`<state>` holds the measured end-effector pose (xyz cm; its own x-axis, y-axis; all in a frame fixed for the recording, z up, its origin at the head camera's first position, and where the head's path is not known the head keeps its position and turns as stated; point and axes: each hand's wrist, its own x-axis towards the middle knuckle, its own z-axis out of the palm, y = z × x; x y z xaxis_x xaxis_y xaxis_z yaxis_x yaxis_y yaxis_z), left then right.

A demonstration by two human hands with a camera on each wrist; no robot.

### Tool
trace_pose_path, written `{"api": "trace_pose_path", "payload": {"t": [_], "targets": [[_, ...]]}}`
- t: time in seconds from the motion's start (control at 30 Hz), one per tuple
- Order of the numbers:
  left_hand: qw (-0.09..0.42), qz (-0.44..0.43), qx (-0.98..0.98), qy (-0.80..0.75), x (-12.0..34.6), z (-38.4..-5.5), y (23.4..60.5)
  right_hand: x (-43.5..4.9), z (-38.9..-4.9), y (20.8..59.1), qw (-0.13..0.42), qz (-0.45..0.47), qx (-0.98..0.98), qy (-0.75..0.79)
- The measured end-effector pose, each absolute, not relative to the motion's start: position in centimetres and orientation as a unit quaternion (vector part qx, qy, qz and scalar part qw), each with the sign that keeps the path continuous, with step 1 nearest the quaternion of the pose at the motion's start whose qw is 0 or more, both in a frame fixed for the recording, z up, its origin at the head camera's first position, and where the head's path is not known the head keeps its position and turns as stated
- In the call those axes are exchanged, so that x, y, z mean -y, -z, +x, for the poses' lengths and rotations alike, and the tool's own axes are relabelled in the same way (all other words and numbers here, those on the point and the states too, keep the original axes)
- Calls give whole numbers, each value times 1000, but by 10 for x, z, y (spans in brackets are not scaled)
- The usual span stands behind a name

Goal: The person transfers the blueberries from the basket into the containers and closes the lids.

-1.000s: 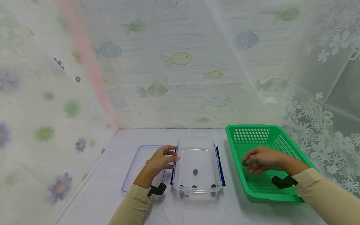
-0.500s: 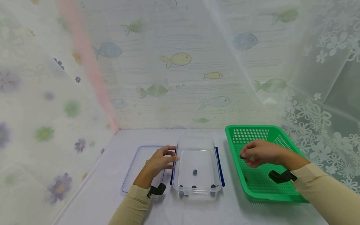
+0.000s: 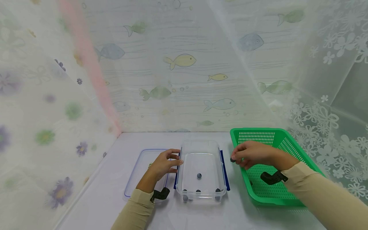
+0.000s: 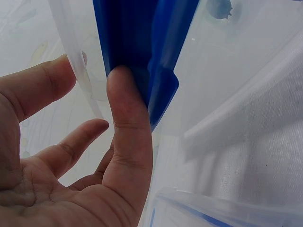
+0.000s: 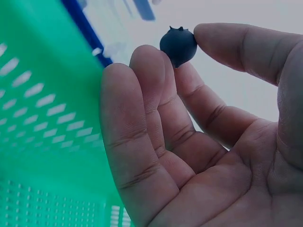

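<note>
My left hand [image 3: 164, 165] grips the left side of a clear lidless container [image 3: 205, 166]. In the left wrist view, one finger [image 4: 128, 118] lies against the container's blue side latch [image 4: 132, 42]. Several blueberries [image 3: 199, 176] lie inside, mostly toward the near end. Over the left rim of the green basket [image 3: 277, 202], my right hand [image 3: 251, 154] pinches one blueberry [image 5: 178, 46] between thumb and fingertips. The berry's crown faces up in the right wrist view. Another dark berry [image 3: 251, 183] shows by the basket's left inner wall, partly hidden.
A clear lid with a blue seal [image 3: 133, 174] lies flat to the left of the container, partly behind the left hand. White cloth covers the table [image 3: 100, 198]. Patterned sheets [image 3: 184, 92] hang behind and at both sides.
My right hand has risen from within the basket and moved left with the blueberry, which is now just past the basket's left rim. My left hand has stayed still.
</note>
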<state>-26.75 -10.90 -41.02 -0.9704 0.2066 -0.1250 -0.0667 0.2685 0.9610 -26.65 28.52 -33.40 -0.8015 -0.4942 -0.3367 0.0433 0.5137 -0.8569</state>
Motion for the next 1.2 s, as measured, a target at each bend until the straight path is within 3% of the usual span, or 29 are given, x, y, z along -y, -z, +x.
{"api": "trace_pose_path", "payload": {"t": [0.53, 1.2], "targets": [[113, 45, -792, -598, 109, -266, 407, -238, -272, 332, 282, -137, -828, 465], [116, 43, -789, -602, 108, -265, 405, -221, -273, 338, 300, -158, -812, 476]]}}
